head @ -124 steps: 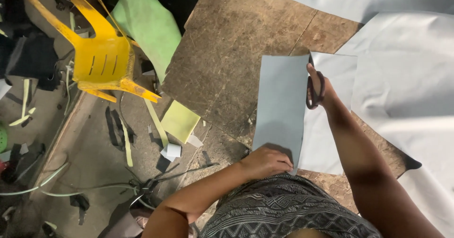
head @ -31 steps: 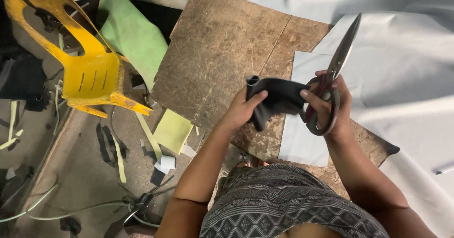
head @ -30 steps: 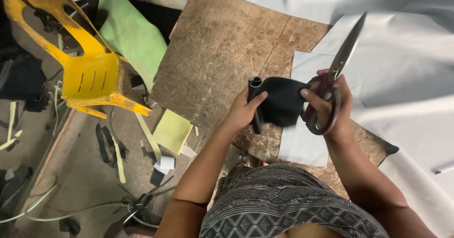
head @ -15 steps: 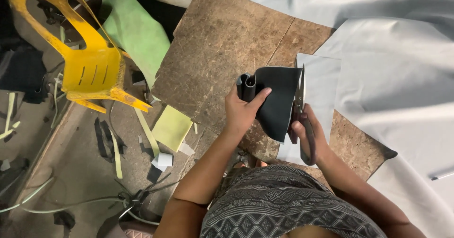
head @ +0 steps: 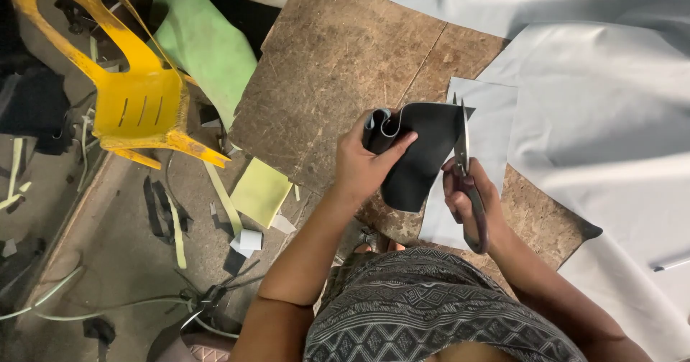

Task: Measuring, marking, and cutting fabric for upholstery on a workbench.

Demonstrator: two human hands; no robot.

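while the left hand (head: 363, 168) clenches the rolled end of a dark sheet piece (head: 420, 153), fingers wrapped over its curled top edge and thumb lying across its face, the piece hangs in the air above the near edge of the brown board surface (head: 338, 67). right hand (head: 471, 200): closed around the handles of the scissors (head: 466, 168), blades pointing away from the body and set against the right edge of the dark piece. pale grey cut panel (head: 485, 128): flat on the surface just beyond the scissors, partly hidden by the dark piece. large pale grey sheet (head: 604, 103): spread over the right side and far edge of the surface. yellow plastic chair (head: 136, 99): tipped on the floor to the left, well apart from the hands. green foam sheet (head: 205, 46): beside the chair, at the left edge of the surface. yellow-green offcut (head: 260, 191): on the floor near the left forearm, among strips and scraps.
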